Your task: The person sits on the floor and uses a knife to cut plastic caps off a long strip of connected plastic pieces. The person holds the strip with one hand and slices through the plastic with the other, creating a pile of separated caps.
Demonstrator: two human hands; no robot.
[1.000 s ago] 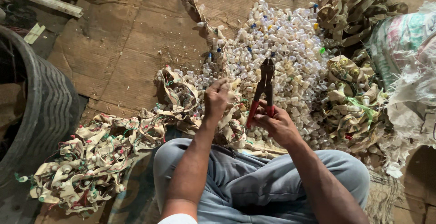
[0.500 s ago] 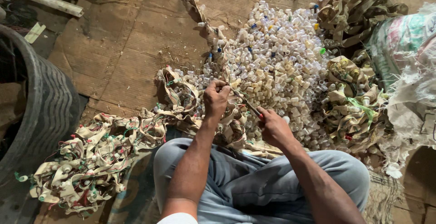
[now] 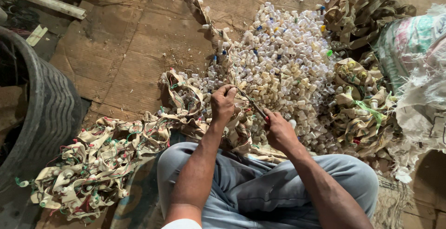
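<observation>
My left hand [image 3: 223, 104] is closed on a beige fabric strip [image 3: 183, 96] studded with small white plastic sockets and thin red and green wires. My right hand [image 3: 278, 129] grips red-handled pliers [image 3: 254, 107], whose dark jaws point up-left and meet the strip right beside my left fingers. Just beyond both hands lies a big heap of loose white plastic caps [image 3: 283, 57]. The strip trails away to the left into a tangled pile [image 3: 88, 164] by my left knee.
A black rubber tyre [image 3: 51, 113] stands at the left. More bundled strips [image 3: 362, 103] and woven sacks [image 3: 418, 71] lie at the right. Brown cardboard [image 3: 134, 38] covers the floor ahead. I sit cross-legged in grey trousers [image 3: 260, 187].
My right hand has swung the pliers down from upright over the heap to a low slant, jaws now at the strip beside my left hand. My left hand stayed put.
</observation>
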